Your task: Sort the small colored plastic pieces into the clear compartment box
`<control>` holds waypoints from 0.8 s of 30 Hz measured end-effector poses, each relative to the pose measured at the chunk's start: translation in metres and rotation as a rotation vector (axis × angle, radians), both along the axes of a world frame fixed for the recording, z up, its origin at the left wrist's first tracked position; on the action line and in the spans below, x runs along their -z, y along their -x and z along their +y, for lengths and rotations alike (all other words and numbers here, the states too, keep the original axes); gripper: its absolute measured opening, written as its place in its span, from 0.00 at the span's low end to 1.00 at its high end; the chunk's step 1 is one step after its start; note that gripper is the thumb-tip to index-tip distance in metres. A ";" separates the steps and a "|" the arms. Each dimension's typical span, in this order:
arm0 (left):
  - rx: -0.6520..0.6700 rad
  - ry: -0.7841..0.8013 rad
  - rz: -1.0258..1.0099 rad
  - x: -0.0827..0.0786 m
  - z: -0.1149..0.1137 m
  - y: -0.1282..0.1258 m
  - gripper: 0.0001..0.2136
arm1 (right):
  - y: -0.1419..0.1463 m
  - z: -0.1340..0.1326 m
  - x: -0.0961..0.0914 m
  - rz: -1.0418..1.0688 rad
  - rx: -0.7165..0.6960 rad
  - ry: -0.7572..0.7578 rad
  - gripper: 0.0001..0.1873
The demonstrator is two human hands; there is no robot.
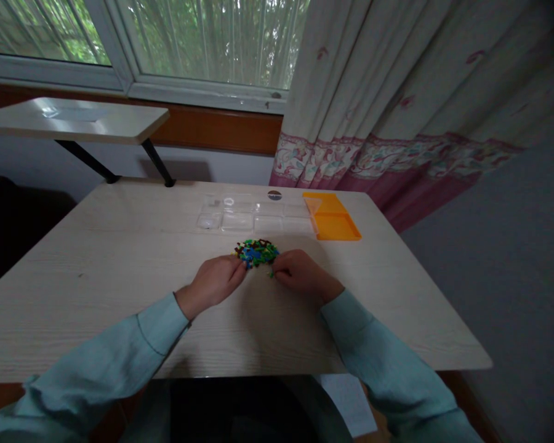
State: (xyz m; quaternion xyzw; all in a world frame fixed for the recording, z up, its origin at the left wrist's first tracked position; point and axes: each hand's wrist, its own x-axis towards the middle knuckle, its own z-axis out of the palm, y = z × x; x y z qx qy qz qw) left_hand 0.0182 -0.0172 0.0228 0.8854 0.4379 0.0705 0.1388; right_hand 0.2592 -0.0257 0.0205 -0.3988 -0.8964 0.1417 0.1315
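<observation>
A heap of tiny plastic pieces (257,252) in blue, green, dark red and yellow lies on the table in front of me. My left hand (213,280) is at the heap's left edge, its fingers pressed together and touching the pieces. At the right edge is my right hand (303,271), closed, with the fingers curled in. A few green pieces (271,274) lie just by its fingertips, apart from the heap. Whatever either hand pinches is too small or hidden to make out.
Behind the heap lies a clear compartment tray (237,221), beside an orange plastic lid or box (337,226). A small dark round object (274,195) sits near the table's (120,264) back edge. A raised white shelf (115,117) on black legs stands at the back left; a curtain (351,111) hangs behind.
</observation>
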 end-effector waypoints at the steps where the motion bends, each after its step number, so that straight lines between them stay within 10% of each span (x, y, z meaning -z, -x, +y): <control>1: 0.016 -0.013 -0.010 -0.001 -0.002 0.000 0.21 | 0.002 0.000 0.002 -0.016 0.005 0.005 0.11; 15: 0.585 -0.146 -0.039 0.020 -0.058 -0.049 0.08 | 0.005 0.005 0.019 0.289 0.286 -0.197 0.12; 24: 0.631 0.032 -0.104 0.023 -0.044 -0.041 0.07 | 0.004 0.014 0.020 0.272 0.385 -0.250 0.15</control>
